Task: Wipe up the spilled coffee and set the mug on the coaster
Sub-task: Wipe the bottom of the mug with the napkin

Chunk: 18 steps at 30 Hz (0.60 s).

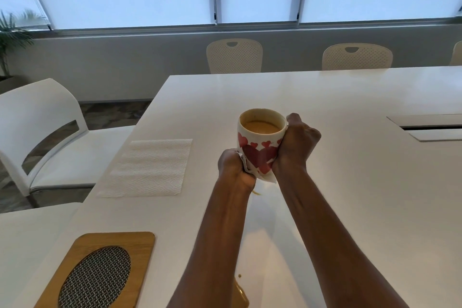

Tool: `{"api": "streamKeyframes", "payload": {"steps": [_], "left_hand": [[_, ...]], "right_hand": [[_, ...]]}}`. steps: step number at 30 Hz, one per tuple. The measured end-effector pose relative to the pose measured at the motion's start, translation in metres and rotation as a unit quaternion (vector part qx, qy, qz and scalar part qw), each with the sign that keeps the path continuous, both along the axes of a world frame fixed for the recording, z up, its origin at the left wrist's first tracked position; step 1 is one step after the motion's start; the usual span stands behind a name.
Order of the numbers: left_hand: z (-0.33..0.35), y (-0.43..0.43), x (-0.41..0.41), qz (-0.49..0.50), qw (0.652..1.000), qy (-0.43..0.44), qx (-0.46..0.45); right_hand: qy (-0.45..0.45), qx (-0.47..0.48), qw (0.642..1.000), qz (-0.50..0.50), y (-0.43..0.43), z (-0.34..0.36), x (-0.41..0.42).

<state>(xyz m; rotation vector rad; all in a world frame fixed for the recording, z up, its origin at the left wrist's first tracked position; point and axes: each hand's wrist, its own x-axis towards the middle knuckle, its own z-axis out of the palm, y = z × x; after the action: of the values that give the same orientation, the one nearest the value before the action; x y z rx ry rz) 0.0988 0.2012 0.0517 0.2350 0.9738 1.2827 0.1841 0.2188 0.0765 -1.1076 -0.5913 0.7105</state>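
We see the heart-printed mug (260, 142) upright, mouth up, about half full of milky coffee, held above the counter (350, 182). Our right hand (297, 142) grips its right side; our left hand (235, 170) presses a crumpled paper towel (246, 166) against its lower left.

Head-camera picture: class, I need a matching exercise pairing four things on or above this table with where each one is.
Things:
1. mug
2. paper towel
3. coaster
4. spilled coffee

Places:
A. lying flat, left of the hands
B. near corner, bottom left
C. held up by the left hand and right hand
D. on the table between the forearms, near edge

Pairs: 1-C, 2-A, 3-B, 4-D
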Motion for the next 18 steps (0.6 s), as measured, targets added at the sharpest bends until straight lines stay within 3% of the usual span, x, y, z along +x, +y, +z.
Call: {"api": "streamKeyframes", "payload": {"steps": [8,10,13,18], "left_hand": [[0.014,-0.019,0.029,0.144,0.983,0.094,-0.066],[0.018,-0.022,0.034,0.168,0.98,0.076,-0.07],[0.015,-0.02,0.04,0.182,0.979,0.064,-0.068],[0.013,-0.017,0.03,0.16,0.973,0.149,-0.073]], "right_hand": [[-0.001,-0.003,0.999,-0.049,-0.005,0.001,-0.007],[0.001,-0.005,0.998,-0.058,-0.005,0.003,-0.006],[0.011,-0.009,0.998,-0.053,-0.004,0.001,-0.002],[-0.001,-0.013,1.0,0.002,-0.004,-0.003,-0.003]]}}
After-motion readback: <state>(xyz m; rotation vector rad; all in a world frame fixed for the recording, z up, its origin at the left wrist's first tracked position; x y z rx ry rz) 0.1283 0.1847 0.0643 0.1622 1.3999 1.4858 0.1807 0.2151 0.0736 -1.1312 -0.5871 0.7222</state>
